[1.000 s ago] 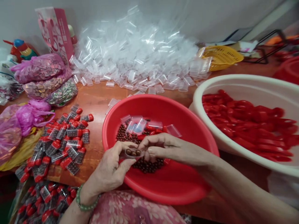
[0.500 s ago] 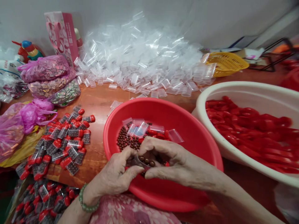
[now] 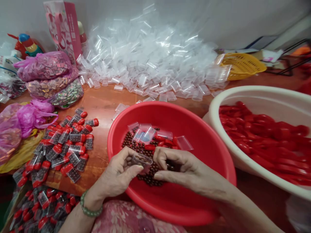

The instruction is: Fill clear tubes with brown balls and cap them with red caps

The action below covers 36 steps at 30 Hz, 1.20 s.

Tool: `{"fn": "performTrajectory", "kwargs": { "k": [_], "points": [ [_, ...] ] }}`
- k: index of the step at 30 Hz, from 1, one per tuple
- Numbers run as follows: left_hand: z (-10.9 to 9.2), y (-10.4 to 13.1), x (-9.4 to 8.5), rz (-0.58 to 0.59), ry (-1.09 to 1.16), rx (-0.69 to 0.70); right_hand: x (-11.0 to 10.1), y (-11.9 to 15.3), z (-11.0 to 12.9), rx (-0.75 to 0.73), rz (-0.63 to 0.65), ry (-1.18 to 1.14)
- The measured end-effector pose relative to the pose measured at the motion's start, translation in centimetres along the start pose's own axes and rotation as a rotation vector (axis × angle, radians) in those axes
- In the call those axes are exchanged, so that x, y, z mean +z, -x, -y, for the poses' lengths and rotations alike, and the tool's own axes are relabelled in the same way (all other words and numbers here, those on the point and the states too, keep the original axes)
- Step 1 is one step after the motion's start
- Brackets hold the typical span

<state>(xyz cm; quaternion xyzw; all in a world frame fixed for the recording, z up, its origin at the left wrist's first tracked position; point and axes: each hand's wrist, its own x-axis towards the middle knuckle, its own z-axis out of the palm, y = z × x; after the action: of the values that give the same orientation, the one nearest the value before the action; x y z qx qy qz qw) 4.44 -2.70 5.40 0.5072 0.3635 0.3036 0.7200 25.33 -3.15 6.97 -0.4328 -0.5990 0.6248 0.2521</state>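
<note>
My left hand (image 3: 122, 170) holds a clear plastic case (image 3: 143, 160) between thumb and fingers, its open end facing right, over the red basin (image 3: 204, 136). Just to the right, my right hand (image 3: 181, 166) is curled round a few brown beads, partly hidden by the fingers. Many brown beads (image 3: 152, 178) lie in the basin beneath both hands. Behind the hands, clear cases (image 3: 147, 134) and red caps (image 3: 167, 143) rest in the same basin.
Filled red-capped cases (image 3: 76, 137) are piled on the table at left, beside pink bags (image 3: 45, 66). A large heap of clear cases (image 3: 150, 58) lies at the back, near a yellow basket (image 3: 243, 66). The white basin (image 3: 213, 106) at right holds red parts.
My hands have moved apart. The case in my left hand now shows more fully, and the beads below are more exposed.
</note>
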Motion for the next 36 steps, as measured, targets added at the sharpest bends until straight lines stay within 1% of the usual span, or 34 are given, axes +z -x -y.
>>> {"fn": "performTrajectory", "kwargs": {
  "k": [1,3,5,6,7,9,11,13,16,20,22,24,28,29,30,34,36],
  "points": [
    [0.0,0.0,-0.2,0.000,0.053,0.005,-0.2,0.3,-0.4,0.042,0.025,0.071],
    [-0.3,0.3,-0.7,-0.017,0.099,0.034,-0.4,1.0,-1.3,0.153,0.107,0.282],
    [-0.8,0.6,-1.2,-0.036,0.067,0.077,-0.6,1.5,-2.1,0.244,0.187,0.484],
    [-1.0,0.8,-1.4,-0.029,0.043,0.095,-0.7,1.6,-2.4,0.258,0.203,0.553],
    [-1.3,1.0,-1.6,-0.006,0.026,0.108,-0.8,1.5,-2.7,0.257,0.199,0.611],
    [-1.7,1.1,-1.6,0.049,0.004,0.114,-1.4,0.7,-3.2,0.248,0.146,0.786],
    [-1.9,1.0,-1.3,0.034,-0.036,0.105,-2.2,-0.6,-3.4,0.264,0.070,0.987],
    [-2.0,0.8,-1.1,-0.014,-0.061,0.105,-3.0,-2.3,-3.6,0.289,0.019,1.116],
    [-2.3,0.4,-1.0,-0.047,-0.058,0.136,-3.4,-4.4,-4.2,0.296,0.002,1.166],
    [-2.1,-0.3,-1.0,-0.028,-0.101,0.110,-2.7,-6.0,-5.6,0.266,0.004,1.177],
    [-1.6,-0.7,-0.8,-0.011,-0.070,0.071,-2.4,-6.2,-6.2,0.247,0.000,1.151],
    [-1.1,-1.2,-0.6,-0.017,0.000,0.026,-2.4,-6.1,-6.3,0.220,-0.013,1.102],
    [-0.5,-1.7,-0.1,-0.083,0.094,-0.016,-3.0,-5.0,-5.0,0.130,-0.074,0.958],
    [-0.5,-1.7,0.1,-0.107,0.083,-0.018,-3.1,-4.6,-4.5,0.096,-0.111,0.861],
    [-0.5,-1.7,0.2,-0.138,0.063,-0.019,-3.1,-4.2,-4.1,0.057,-0.155,0.711],
    [-0.4,-1.5,1.2,-0.237,0.021,-0.014,-2.2,-2.9,-3.0,-0.064,-0.318,-0.085],
    [-0.1,-1.4,1.7,-0.264,0.021,0.021,-1.6,-2.4,-2.7,-0.093,-0.367,-0.285]
  ]
}}
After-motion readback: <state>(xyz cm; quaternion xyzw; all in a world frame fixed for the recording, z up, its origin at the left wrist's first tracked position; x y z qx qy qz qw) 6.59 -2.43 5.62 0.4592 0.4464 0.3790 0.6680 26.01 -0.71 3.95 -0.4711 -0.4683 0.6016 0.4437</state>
